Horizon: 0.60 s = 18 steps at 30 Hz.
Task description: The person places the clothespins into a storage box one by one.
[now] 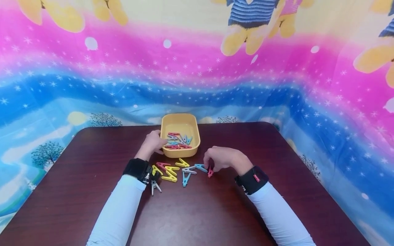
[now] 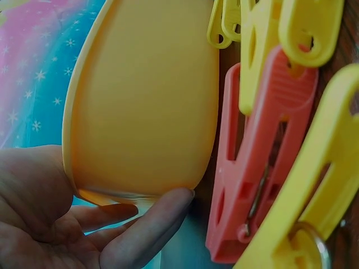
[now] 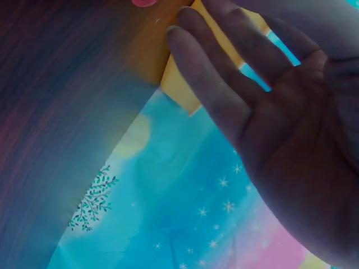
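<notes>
At the left side of a yellow plastic tub (image 1: pixel 181 154), my left hand (image 1: pixel 153 141) grips the wall, some fingers at the rim and others along the outside. Several coloured clothespins (image 1: pixel 176 147) lie inside the tub. My right hand (image 1: pixel 224 159) bends down over the table with a red clothespin (image 1: pixel 210 172) between thumb and fingers; the right wrist view catches only the end of that red clothespin (image 3: pixel 145 2). Just left of it lie a blue clothespin (image 1: pixel 200 167) and a pale grey one (image 1: pixel 189 169).
Before the tub are several yellow clothespins (image 1: pixel 169 176), a pink-red clothespin (image 2: pixel 255 151) and another blue clothespin (image 1: pixel 186 179). A grey clothespin (image 1: pixel 155 187) lies by the left wrist. The dark wooden table (image 1: pixel 197 218) ends at a printed cloth backdrop (image 1: pixel 197 78) behind the tub.
</notes>
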{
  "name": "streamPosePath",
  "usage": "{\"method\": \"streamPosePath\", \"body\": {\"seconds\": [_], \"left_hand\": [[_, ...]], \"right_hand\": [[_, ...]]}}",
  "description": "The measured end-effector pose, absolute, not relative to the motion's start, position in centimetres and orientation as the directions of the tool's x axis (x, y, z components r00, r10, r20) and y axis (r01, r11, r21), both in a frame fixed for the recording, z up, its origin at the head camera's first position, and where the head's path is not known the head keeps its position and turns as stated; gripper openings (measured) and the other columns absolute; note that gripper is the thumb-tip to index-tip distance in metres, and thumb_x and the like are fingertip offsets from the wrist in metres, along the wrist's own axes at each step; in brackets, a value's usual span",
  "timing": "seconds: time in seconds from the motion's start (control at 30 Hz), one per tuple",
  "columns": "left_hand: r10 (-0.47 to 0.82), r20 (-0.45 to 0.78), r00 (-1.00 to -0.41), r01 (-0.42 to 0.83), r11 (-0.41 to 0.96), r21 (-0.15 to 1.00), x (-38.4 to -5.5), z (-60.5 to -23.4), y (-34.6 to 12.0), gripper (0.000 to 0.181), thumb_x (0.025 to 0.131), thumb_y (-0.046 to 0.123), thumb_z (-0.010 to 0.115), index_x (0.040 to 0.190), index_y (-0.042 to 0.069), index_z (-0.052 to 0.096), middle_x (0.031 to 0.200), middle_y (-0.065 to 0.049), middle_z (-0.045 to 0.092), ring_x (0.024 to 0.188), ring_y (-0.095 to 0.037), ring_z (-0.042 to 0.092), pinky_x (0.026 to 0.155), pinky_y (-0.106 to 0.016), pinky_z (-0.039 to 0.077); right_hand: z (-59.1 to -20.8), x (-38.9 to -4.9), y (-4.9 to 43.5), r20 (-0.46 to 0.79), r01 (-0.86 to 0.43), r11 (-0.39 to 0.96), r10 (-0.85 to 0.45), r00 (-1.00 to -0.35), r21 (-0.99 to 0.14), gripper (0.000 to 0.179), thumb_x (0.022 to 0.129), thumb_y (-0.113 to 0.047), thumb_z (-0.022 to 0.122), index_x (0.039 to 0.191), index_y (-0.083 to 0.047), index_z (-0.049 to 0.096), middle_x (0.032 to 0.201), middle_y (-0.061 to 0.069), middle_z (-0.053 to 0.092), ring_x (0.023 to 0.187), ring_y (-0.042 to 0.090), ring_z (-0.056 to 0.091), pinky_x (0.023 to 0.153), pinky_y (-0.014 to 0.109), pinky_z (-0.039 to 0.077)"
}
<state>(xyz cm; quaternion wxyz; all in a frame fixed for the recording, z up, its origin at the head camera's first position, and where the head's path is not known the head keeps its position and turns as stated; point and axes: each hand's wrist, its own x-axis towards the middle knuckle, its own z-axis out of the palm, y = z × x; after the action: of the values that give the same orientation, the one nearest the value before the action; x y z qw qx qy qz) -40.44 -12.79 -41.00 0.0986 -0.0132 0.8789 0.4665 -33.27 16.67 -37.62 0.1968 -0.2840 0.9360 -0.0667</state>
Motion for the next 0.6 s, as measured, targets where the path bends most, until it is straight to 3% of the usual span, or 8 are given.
{"method": "streamPosePath", "body": {"seconds": [0.17,0.43,0.6], "left_hand": [[0.078,-0.189,-0.979,-0.112,0.568,0.816,-40.59,-40.97,-12.75,0.060,0.106,0.010,0.061,0.161,-0.004,0.041,0.143,-0.034,0.062,0.120,-0.046,0.074,0.077,-0.043,0.071],[0.069,-0.206,-0.976,-0.132,0.562,0.817,-40.41,-41.04,-13.00,0.059,0.108,0.013,0.059,0.161,-0.003,0.040,0.143,-0.033,0.061,0.119,-0.045,0.074,0.080,-0.043,0.071],[0.072,-0.205,-0.976,-0.130,0.564,0.815,-40.35,-40.95,-12.98,0.057,0.108,0.014,0.059,0.160,-0.004,0.041,0.143,-0.033,0.061,0.119,-0.045,0.074,0.080,-0.042,0.071]], "right_hand": [[-38.10,-33.29,16.44,-0.345,-0.506,0.825,-0.565,-0.749,-0.253,0.026,0.085,-0.002,0.090,0.100,-0.022,0.083,0.101,-0.002,0.075,0.085,0.017,0.066,0.074,0.030,0.060],[-38.47,-33.72,16.69,-0.338,-0.464,0.867,-0.497,-0.799,-0.180,0.019,0.088,-0.014,0.091,0.082,-0.021,0.075,0.080,-0.002,0.068,0.074,0.017,0.061,0.067,0.028,0.052],[-38.55,-33.82,16.54,-0.346,-0.427,0.887,-0.462,-0.817,-0.176,0.018,0.089,-0.014,0.090,0.090,-0.018,0.072,0.081,0.000,0.068,0.072,0.018,0.062,0.068,0.029,0.055]]}}
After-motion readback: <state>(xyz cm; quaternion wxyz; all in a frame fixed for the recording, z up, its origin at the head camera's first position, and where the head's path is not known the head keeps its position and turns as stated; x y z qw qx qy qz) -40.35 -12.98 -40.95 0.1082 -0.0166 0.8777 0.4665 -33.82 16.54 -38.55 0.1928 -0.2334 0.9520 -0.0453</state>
